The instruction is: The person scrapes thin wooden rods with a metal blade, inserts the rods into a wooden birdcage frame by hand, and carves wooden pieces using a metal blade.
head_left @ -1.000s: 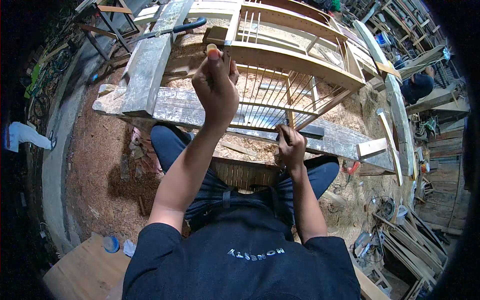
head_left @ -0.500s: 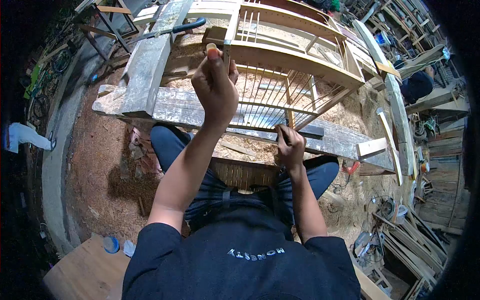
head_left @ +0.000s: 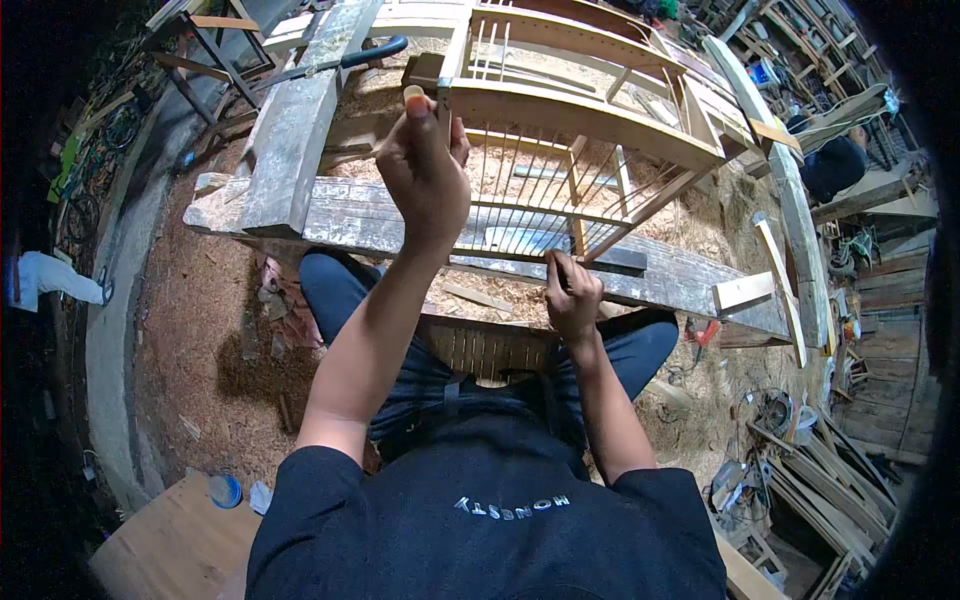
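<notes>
A cage-like wooden frame (head_left: 585,112) with many thin rods stands tilted over the workbench beam. My left hand (head_left: 425,175) is closed around its upper left corner post, thumb pointing up. Lower down, my right hand (head_left: 573,295) pinches the frame's bottom edge where the rods end; its fingertips partly hide what they grip. Close by the right hand, a dark flat bar (head_left: 622,261) lies on the weathered beam (head_left: 690,283).
A thick grey timber (head_left: 300,130) with a blue-handled saw (head_left: 375,50) lies at upper left. A wood block (head_left: 744,293) rests on the beam's right end. Shavings cover the floor. Wood strips (head_left: 815,500) pile up at lower right. Another person (head_left: 835,170) is at far right.
Both hands and the cage frame have shifted slightly left together. The grips look the same.
</notes>
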Action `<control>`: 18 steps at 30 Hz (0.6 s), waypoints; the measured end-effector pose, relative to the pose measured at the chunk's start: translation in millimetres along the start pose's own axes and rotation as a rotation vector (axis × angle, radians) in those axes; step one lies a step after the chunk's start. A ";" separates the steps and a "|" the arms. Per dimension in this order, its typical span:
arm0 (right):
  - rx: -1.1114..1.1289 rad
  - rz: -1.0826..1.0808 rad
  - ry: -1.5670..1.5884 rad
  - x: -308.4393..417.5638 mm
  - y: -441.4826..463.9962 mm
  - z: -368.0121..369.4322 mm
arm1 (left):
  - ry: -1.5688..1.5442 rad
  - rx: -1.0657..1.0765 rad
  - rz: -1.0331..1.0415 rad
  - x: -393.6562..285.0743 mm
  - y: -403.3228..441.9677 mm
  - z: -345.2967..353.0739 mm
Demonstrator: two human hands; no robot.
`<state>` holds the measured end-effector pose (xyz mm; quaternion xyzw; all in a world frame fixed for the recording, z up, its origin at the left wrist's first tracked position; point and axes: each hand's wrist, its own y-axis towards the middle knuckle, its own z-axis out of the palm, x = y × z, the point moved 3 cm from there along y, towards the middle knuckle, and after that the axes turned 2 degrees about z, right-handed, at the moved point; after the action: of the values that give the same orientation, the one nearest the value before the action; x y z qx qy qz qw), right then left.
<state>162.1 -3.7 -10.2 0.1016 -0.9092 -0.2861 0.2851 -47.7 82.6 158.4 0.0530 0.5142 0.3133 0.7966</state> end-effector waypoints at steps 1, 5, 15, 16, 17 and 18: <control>-0.006 -0.016 -0.011 -0.2 1.0 -1.2 | -0.007 -0.016 0.019 1.2 1.0 0.4; 0.017 0.186 0.148 11.7 9.4 -13.0 | -0.002 0.032 0.010 4.5 2.0 -2.5; -0.001 0.219 0.154 16.9 19.8 -17.3 | -0.075 0.043 -0.002 3.7 0.7 -2.7; 0.002 0.224 0.161 16.8 21.0 -17.6 | -0.074 -0.015 0.002 2.9 -0.2 -1.5; 0.005 0.228 0.168 16.3 21.9 -17.5 | -0.075 -0.013 -0.003 2.4 -0.4 -0.5; -0.005 0.202 0.153 16.7 23.0 -17.1 | -0.064 -0.015 -0.011 2.0 0.0 -0.5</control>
<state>157.8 1.4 22.3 0.0302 -0.8896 -0.2496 0.3813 -47.5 83.5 156.6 0.0542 0.4864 0.3110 0.8147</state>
